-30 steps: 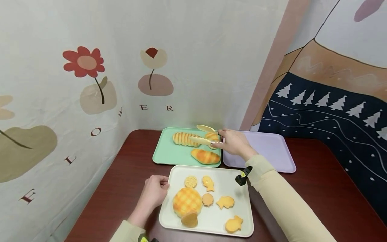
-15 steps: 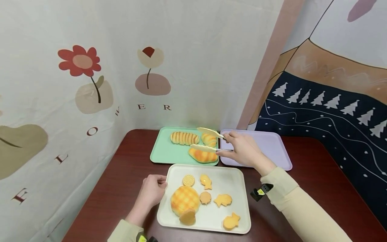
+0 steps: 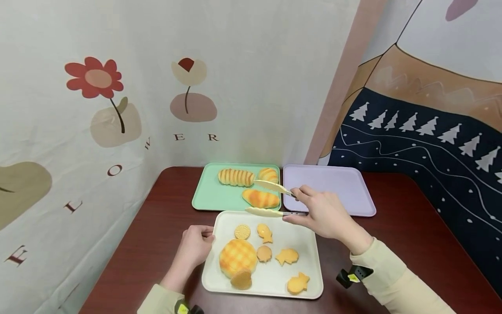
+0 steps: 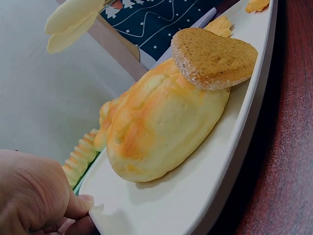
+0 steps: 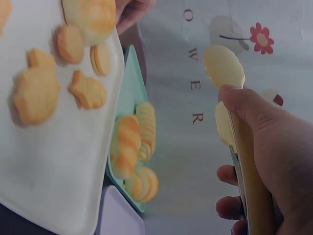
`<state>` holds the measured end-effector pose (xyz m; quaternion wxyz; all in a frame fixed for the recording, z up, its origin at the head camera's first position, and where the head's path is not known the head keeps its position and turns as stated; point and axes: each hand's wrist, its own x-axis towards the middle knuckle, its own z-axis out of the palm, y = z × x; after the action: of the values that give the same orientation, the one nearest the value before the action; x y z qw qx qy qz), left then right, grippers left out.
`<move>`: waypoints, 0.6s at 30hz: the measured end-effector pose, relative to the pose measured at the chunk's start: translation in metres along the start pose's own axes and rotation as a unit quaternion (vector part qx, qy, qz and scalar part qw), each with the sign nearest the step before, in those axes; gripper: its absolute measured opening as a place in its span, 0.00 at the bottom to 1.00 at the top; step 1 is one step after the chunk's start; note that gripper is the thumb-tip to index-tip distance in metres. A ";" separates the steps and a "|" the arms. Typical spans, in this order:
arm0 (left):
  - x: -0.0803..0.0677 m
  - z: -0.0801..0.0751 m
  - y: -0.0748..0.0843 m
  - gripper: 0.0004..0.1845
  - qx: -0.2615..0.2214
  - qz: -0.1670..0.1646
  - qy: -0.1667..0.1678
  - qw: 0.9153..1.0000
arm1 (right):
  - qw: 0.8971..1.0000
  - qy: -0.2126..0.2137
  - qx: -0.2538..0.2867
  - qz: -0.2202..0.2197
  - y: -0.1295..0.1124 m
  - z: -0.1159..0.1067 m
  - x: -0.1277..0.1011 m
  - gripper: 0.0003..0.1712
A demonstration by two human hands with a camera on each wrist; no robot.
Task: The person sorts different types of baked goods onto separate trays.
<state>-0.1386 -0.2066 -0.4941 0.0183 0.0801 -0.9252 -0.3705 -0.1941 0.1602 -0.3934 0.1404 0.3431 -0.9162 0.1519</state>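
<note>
My right hand (image 3: pixel 321 213) grips a pair of tongs (image 3: pixel 270 186) with cream-coloured tips, spread apart and holding nothing, above the gap between the white and green trays. In the right wrist view the thumb lies along one arm of the tongs (image 5: pixel 247 171). My left hand (image 3: pixel 195 245) pinches the left rim of the white tray (image 3: pixel 282 285); the left wrist view shows the thumb on that rim. On the white tray lie a round checkered bun (image 3: pixel 237 256), a heart-shaped cookie (image 4: pixel 215 58) leaning on the bun, and several fish-shaped and round cookies (image 3: pixel 287 256).
Behind, a green tray (image 3: pixel 209 196) bears a ridged loaf (image 3: pixel 236 177), a striped roll (image 3: pixel 269 175) and an oval bread (image 3: pixel 260 199). A lilac tray (image 3: pixel 333 183) stands beside it on the right. A printed cloth wall (image 3: pixel 251 87) borders the dark red table (image 3: pixel 157 209).
My right hand has drawn the tongs back from the striped roll, toward the white tray, and their tips have spread wider. My left hand keeps its hold on the rim.
</note>
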 end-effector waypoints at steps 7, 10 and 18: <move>0.000 0.000 0.002 0.11 0.001 -0.002 0.001 1.000 | 1.000 -0.011 -0.006 -0.012 -0.013 0.003 -0.014 0.46; -0.001 -0.001 0.002 0.11 0.001 -0.005 0.000 1.000 | 1.000 -0.016 -0.005 -0.016 -0.017 0.007 -0.020 0.47; -0.002 -0.001 0.003 0.11 0.001 -0.006 -0.001 1.000 | 0.999 -0.031 0.006 -0.015 -0.022 0.025 -0.035 0.46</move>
<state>-0.1373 -0.2045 -0.4909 0.0150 0.0848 -0.9251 -0.3698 -0.1579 0.1562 -0.4248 0.1118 0.3622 -0.9140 0.1449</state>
